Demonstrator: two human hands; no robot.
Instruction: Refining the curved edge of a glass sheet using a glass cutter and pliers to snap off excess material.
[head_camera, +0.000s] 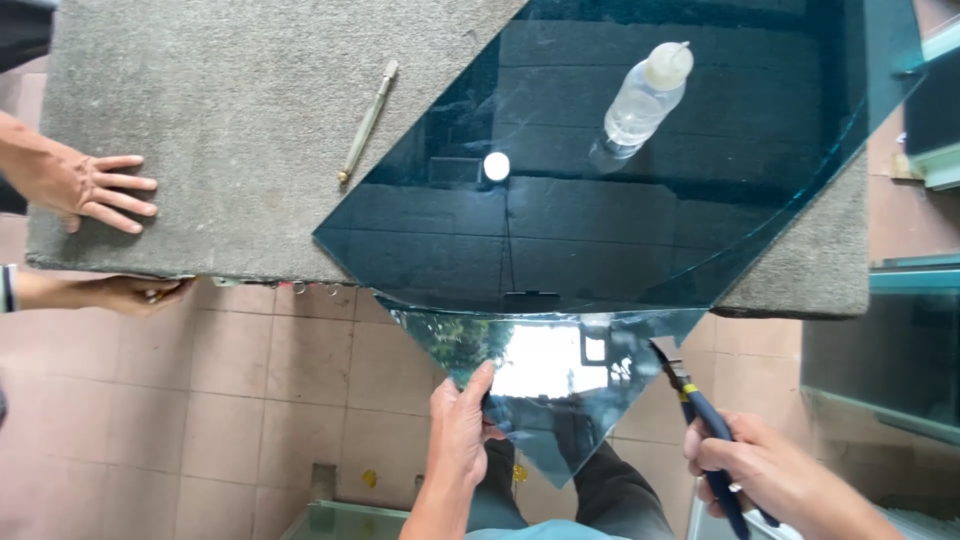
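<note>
Nearest, I had my left hand (462, 432) raised with fingers curled around the left edge of the overhanging corner of the dark glass sheet (620, 190), thumb on top. My right hand (760, 472) was closed around blue-handled pliers (700, 420), their jaws at the corner's right edge. Farther off, the sheet lay on the grey-carpeted desk (220, 130), bearing a plastic bottle (645, 98) and white cap (496, 166); a glass cutter (367, 122) lay beside it. Another person's hands (95, 190) rested at the desk's left.

glass-cutting workshop. carpet-covered work table (230, 120) with a large tinted glass sheet (640, 200) overhanging the edge, glass cutter (367, 122) and oil squeeze bottle (645, 98) on top, pliers (700, 420) in use, tiled floor (260, 400), glass panes (890, 350) stacked alongside.
</note>
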